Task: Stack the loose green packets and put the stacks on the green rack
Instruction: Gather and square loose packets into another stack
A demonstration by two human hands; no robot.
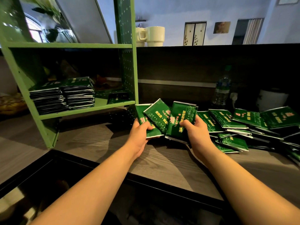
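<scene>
Green packets (164, 118) are fanned out between both hands above the wooden counter (162, 161). The left hand (140, 133) grasps the left ones, the right hand (195, 129) grasps the right ones. More loose packets (243, 125) lie at the right. On the green rack (87, 109) at the left stand two stacks (65, 96).

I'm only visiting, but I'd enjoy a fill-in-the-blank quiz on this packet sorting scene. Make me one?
1. Both hands, left hand and right hand, hold green ____.
2. On the green rack stand ____ finished stacks.
3. The loose pile lies to the person's ____.
4. Two pale ____ stand on the ledge behind.

Missing: packets; two; right; cups
</scene>
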